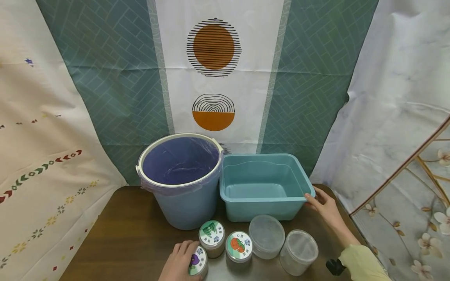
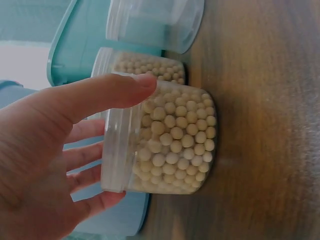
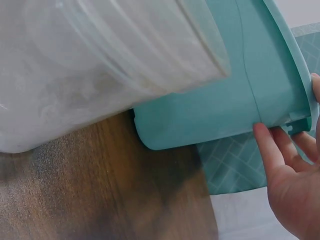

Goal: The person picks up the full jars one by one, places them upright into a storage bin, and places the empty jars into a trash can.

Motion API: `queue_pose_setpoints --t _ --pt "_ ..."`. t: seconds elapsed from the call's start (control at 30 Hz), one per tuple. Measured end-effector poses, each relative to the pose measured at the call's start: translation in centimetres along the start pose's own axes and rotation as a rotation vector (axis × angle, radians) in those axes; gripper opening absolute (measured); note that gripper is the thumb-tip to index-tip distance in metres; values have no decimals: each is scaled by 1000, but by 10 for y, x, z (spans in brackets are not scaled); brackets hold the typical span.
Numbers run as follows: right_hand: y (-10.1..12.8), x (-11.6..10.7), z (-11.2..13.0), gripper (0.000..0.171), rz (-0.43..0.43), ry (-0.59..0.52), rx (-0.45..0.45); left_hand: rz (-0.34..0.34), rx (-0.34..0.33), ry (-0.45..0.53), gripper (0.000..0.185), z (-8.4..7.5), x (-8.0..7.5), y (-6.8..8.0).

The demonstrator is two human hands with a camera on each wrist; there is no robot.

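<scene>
In the head view my left hand (image 1: 183, 262) grips a clear jar (image 1: 199, 260) whose lid carries a purple picture. Up close, the left wrist view shows thumb and fingers spread around this jar of pale round beans (image 2: 175, 140), its base at the table. At the right, my right hand (image 1: 327, 208) holds the near right corner of the teal basin (image 1: 260, 210), thumb over the rim and fingers against the outer wall (image 3: 220, 120). Beside the held jar stand a jar with a green plant label (image 1: 212, 233) and one with an orange-red label (image 1: 239, 246).
Two clear containers with plain tops, a wider one (image 1: 266, 234) and another (image 1: 299, 251), stand in front of the basin. A blue bucket (image 1: 190, 207) with a purple liner is left of the basin. Patterned cloth (image 1: 133, 78) hangs behind the brown table (image 1: 116, 234).
</scene>
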State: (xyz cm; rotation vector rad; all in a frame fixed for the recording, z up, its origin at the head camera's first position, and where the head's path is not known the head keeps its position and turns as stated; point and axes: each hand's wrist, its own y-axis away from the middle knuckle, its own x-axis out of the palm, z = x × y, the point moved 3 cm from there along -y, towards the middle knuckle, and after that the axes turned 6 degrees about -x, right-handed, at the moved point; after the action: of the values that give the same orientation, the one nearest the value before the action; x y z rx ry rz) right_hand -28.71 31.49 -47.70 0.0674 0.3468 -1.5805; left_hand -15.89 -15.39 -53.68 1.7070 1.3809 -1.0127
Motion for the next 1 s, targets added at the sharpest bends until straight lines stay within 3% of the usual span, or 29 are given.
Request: queue_pose_setpoints --t 0.17,0.3,0.4,0.53,0.83,1.0 --pt "0 0 1 67 9 0 16 50 -19 13 85 0 -4 -5" --pt "-1 0 3 68 23 -10 30 63 31 50 82 -1 -15 -4" --pt "-1 0 3 67 24 -27 36 101 41 101 80 -6 -30 -2" --pt "-2 0 0 67 18 -42 36 129 70 93 77 -17 -58 -3" --pt "-4 -1 -1 66 28 -59 20 77 289 -55 70 -60 -120 -22" --pt "-3 -1 -1 65 30 -57 15 133 362 -129 69 -92 -145 -43"
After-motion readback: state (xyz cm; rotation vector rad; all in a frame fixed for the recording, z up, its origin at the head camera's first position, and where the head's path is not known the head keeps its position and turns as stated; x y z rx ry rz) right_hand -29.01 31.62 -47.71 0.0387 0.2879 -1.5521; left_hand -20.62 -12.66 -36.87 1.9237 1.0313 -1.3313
